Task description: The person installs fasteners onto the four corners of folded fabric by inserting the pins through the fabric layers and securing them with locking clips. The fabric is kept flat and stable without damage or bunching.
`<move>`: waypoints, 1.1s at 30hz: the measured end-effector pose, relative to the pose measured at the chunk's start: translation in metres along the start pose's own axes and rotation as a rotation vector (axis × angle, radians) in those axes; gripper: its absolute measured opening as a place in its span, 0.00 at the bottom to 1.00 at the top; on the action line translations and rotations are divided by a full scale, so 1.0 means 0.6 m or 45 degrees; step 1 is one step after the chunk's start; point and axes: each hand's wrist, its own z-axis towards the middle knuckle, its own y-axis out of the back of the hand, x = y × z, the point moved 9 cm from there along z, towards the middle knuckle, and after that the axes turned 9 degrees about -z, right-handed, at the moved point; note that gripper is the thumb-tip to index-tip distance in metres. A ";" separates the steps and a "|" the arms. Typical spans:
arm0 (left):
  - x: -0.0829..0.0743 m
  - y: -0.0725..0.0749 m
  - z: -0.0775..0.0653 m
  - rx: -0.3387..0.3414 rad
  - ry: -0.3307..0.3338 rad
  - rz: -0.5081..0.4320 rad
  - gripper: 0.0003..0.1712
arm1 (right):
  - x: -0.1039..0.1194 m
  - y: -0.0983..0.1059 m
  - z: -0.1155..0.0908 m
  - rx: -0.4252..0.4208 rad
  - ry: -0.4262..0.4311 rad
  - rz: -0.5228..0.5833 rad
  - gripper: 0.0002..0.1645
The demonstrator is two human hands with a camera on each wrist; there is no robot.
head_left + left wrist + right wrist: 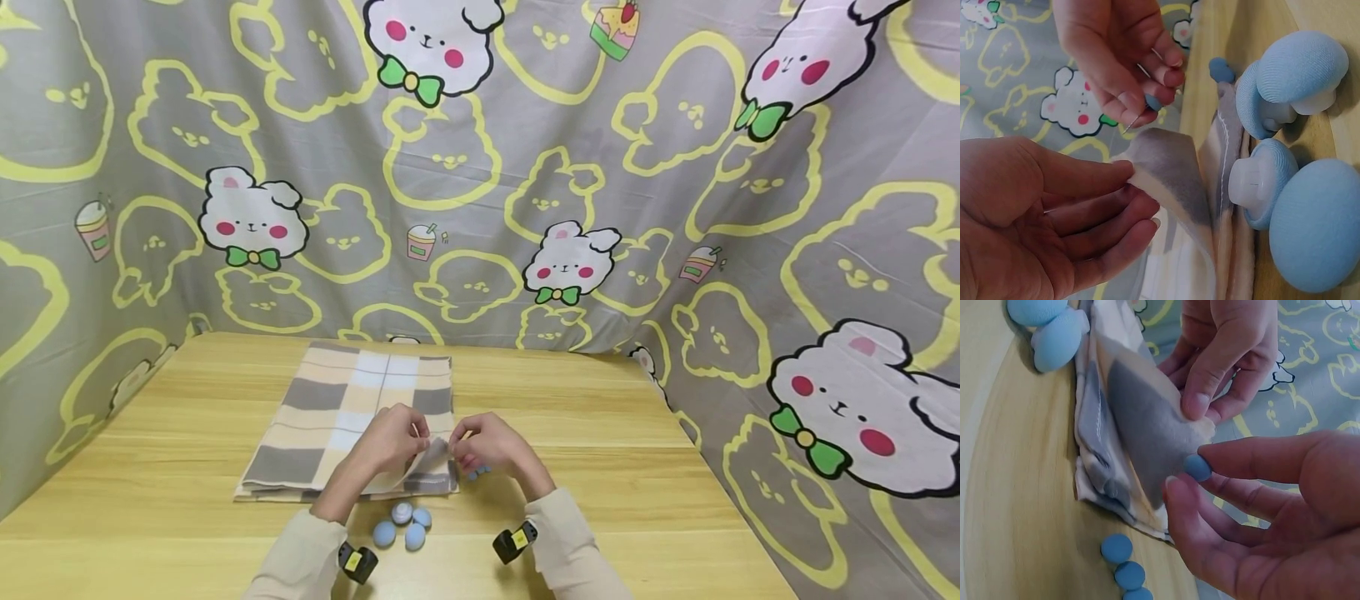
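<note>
A grey curtain [465, 233] printed with white rabbits and yellow outlines rises behind the wooden tabletop [600, 433], running from its 9 o'clock round to its 3 o'clock. The folded checked cloth [330, 412], peach, grey and white, lies between 10 and 11 o'clock of the tabletop's middle, with a corner lifted at the cloth's own 4 o'clock. The left hand [390, 437] pinches that raised corner between thumb and fingers. At its 3 o'clock, just beside, the right hand [487, 442] holds a blue-headed pin [1197, 467] at the fingertips; whether the point touches the fabric I cannot tell. Each wrist carries a black device [515, 542]. Four mushroom-shaped pieces [415, 536], blue-capped with some white stems showing, cluster near the cloth at its 5 o'clock. Smallest, at least three small blue pieces [1116, 548] sit in a row at the cloth's 4 o'clock, below the right hand.
</note>
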 end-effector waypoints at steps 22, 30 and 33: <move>0.000 0.002 0.000 -0.003 -0.005 0.011 0.10 | 0.011 -0.025 0.005 -0.007 0.022 0.025 0.15; -0.001 0.003 0.000 -0.010 -0.016 0.004 0.10 | 0.013 -0.031 0.005 0.005 0.022 0.018 0.11; -0.001 0.003 0.000 -0.010 -0.013 -0.001 0.10 | 0.012 -0.032 0.006 0.004 0.017 0.018 0.11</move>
